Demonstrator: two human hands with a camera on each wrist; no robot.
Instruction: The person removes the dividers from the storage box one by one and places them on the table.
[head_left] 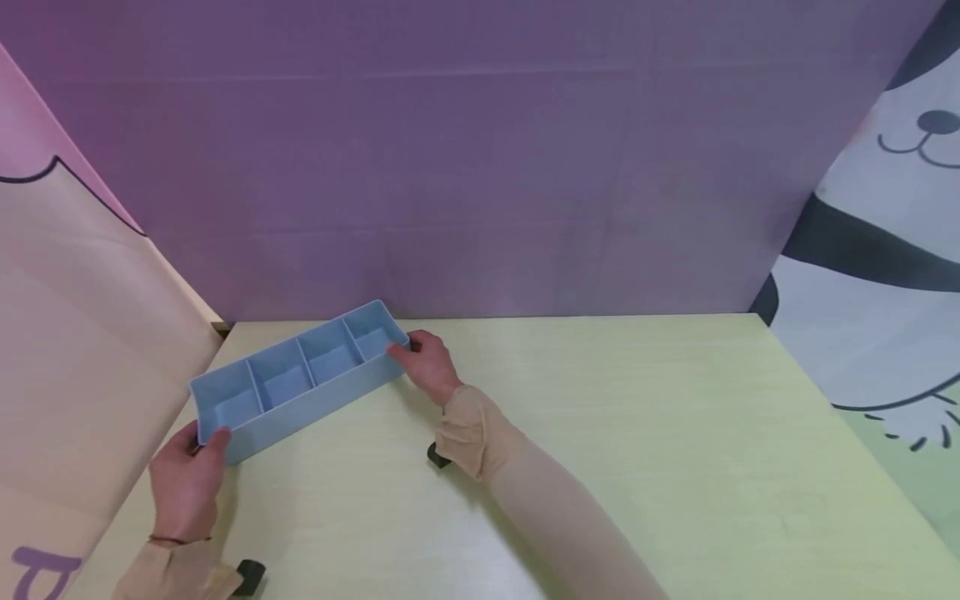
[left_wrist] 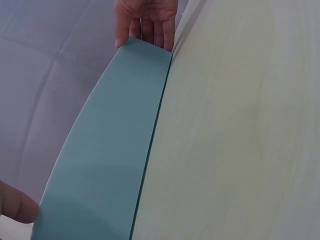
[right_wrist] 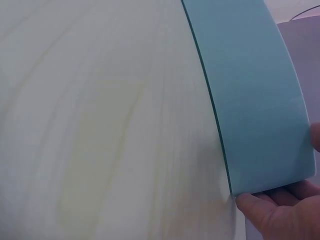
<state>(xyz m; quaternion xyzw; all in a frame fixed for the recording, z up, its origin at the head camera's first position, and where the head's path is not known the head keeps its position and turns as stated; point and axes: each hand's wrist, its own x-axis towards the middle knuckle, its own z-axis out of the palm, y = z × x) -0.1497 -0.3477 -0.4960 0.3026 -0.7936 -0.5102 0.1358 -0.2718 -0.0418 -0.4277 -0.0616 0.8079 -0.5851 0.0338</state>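
A long light-blue tray point(head_left: 300, 410) with several compartments in a row is held between both hands at the table's back left, slanting up to the right. No items show in its compartments. My left hand point(head_left: 187, 479) grips the near left end, thumb over the rim. The right hand point(head_left: 429, 365) grips the other end, its thumb over the rim and fingers at the end wall. In the left wrist view, the tray's long side wall point(left_wrist: 100, 130) stretches toward the right hand point(left_wrist: 147, 22). The right wrist view shows fingers point(right_wrist: 257, 210) under the tray's lower corner.
The pale wooden table point(head_left: 637, 433) runs back to a purple wall panel point(head_left: 480, 167). A cream printed sheet point(head_left: 75, 333) borders the left side, and a panda-print sheet point(head_left: 892, 250) the right. Black wrist devices point(head_left: 251, 577) show beside the sleeves.
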